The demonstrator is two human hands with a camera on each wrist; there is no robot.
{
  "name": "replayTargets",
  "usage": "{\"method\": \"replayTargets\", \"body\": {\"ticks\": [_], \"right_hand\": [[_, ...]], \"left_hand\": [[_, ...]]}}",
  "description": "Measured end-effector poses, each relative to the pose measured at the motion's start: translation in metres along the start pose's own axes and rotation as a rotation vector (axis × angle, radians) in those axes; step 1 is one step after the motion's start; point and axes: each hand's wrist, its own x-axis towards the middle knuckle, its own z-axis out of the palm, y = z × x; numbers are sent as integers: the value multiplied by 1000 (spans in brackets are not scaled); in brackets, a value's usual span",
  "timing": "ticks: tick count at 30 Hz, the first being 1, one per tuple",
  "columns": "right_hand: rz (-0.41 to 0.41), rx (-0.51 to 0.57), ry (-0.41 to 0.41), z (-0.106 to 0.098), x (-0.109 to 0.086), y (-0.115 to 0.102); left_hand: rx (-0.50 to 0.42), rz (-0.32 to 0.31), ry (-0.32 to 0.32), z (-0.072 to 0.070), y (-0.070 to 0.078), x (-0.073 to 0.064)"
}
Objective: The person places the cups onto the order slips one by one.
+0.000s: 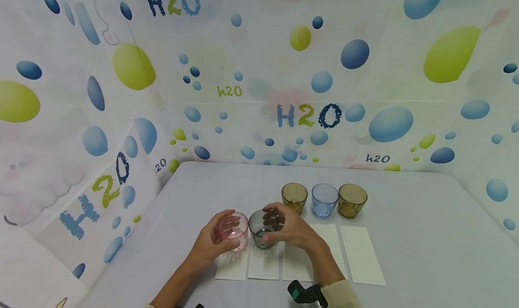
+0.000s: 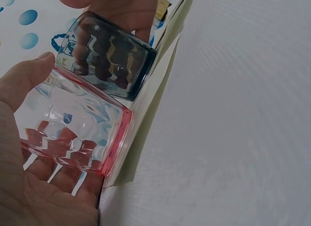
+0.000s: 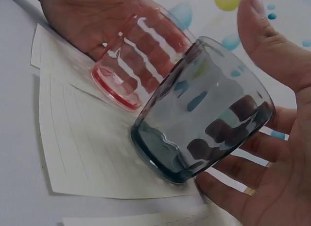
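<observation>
Side by side, a pink clear glass (image 1: 239, 236) and a smoky grey glass (image 1: 259, 236) stand upright on white paper slips. My left hand (image 1: 216, 238) curves round the pink glass, thumb in front and fingers behind. In the left wrist view its thumb tip lies right at the rim of the pink glass (image 2: 77, 114). My right hand (image 1: 293, 229) is loosely spread beside the grey glass. The right wrist view shows its thumb (image 3: 274, 46) standing off the grey glass (image 3: 201, 109), while its fingers show through the far wall.
Behind my right hand stand an amber glass (image 1: 294, 195), a blue glass (image 1: 324, 199) and another amber glass (image 1: 352, 199) in a row. Several paper slips lie side by side, the rightmost slip (image 1: 362, 256) beyond my right forearm. A patterned backdrop (image 1: 259, 73) closes off the table's far edge.
</observation>
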Motion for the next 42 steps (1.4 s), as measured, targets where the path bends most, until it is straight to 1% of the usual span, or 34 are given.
{"method": "replayTargets", "body": {"ticks": [2,6,9,16,23,27,32,35,39,42], "right_hand": [[-4,-9,1,0,0,-1],[-14,-70,26,-1,0,-5],[-38,-100,45,-1,-1,-10],[-119,-97,63,-5,-1,-26],[-123,-72,105,-5,-4,-40],[-157,-58,174,-5,-5,-43],[-249,-56,283,-7,-3,-41],[-279,-94,348,-9,-3,-41],[-282,-131,416,-10,-3,-41],[-265,-117,450,-11,-3,-40]], "left_hand": [[2,4,-1,0,0,0],[7,10,-4,1,2,0],[14,6,-2,1,2,0],[8,10,-3,0,1,0],[-1,8,-1,0,0,-2],[9,8,-4,0,0,-3],[8,24,-12,0,1,-1],[2,26,-16,0,1,0],[-4,28,-18,0,1,0],[-7,32,-16,0,1,1]]}}
